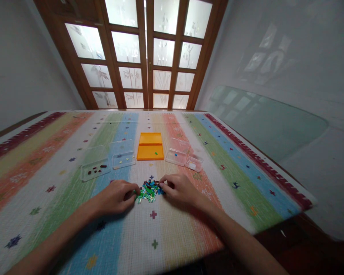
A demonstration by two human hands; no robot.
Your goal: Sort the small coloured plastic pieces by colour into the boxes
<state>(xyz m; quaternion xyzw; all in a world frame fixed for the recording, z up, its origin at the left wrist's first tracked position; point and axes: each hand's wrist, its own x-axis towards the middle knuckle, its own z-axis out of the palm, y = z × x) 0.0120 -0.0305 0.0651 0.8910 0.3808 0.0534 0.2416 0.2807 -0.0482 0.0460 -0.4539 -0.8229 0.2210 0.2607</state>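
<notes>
A loose pile of small toy bricks (148,191), mostly green with blue, dark red and pale ones, lies on the striped tablecloth (140,229). At its left edge, my left hand (119,196) has thumb and index finger curled together, the fingertips touching the green pieces. My right hand (179,189) pinches at the right edge, beside some blue bricks (160,190). What either pinch holds is too small to make out. Behind the pile, an open orange box (143,153) contains a green brick (156,153).
Open clear boxes flank the orange one. The far left box (83,175) holds several dark red bricks (103,166); its neighbour (117,162) has pale yellow pieces. On the right, one box (182,158) has a blue brick (176,154), the smaller one (198,164) a white piece (192,166).
</notes>
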